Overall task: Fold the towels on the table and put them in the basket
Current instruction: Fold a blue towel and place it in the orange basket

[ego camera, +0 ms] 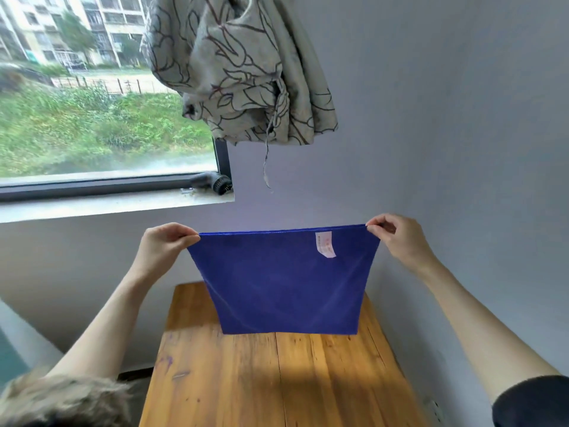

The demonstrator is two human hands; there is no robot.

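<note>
- We hold one deep-blue, soft cloth towel [284, 282] up in the air above the far end of the orange-brown plank table [277, 380], stretched flat between both hands.
- Our left hand [164, 246] pinches the towel's upper left corner between thumb and curled fingers; our right hand [397, 238] pinches the upper right corner the same way. Both grips are narrow and closed on the cloth.
- The towel hangs as a sheet with its top edge pulled taut. Its bottom edge hangs low over the table's far half; we cannot tell whether it brushes the wood or hangs just clear.
- A small white care label [325, 244] shows near the top edge, towards the right-hand corner.
- We judge the folding of this towel to be at an early stage. It looks spread out for a fold, and whether it is already doubled once we cannot tell.
- No basket is in view, and no other towels show on the table, so we cannot say how many are done or left.
- What is left, as we judge it: lay or fold this towel down, finish its folds, then carry it to the basket, wherever that stands outside our view.
- Beyond the table hang a patterned grey curtain [246, 69] and a window [101, 112] onto greenery.
</note>
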